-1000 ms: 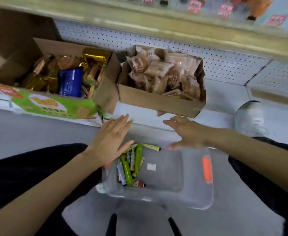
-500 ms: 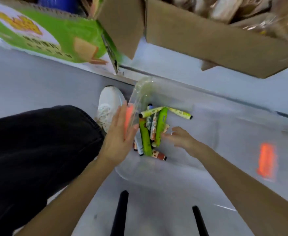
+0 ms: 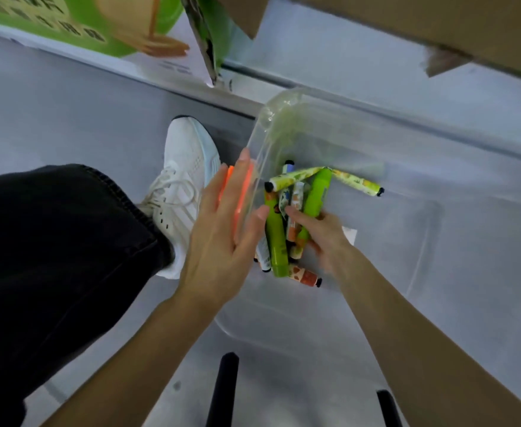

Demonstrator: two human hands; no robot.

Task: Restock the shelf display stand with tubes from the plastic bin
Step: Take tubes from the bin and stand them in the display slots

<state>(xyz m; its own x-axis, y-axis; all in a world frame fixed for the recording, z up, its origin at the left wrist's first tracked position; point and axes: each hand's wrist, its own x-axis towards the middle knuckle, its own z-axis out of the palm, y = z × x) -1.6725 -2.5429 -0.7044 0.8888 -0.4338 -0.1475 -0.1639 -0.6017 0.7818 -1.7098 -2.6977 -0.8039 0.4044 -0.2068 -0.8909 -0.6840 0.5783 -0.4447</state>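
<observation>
Head view: the left hand [image 3: 222, 241] lies flat against the plastic bin [image 3: 407, 241] wall, fingers straight and together. The right hand [image 3: 324, 235] curls its fingers round tubes [image 3: 314, 195] heaped at the bin's left end. It is better to take only 2 or 3 tubes, aligned, before lifting.

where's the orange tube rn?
Head view, centre: the orange tube lies on the bin floor at the pile's near end, beside the left green tube, below the right hand.
</observation>
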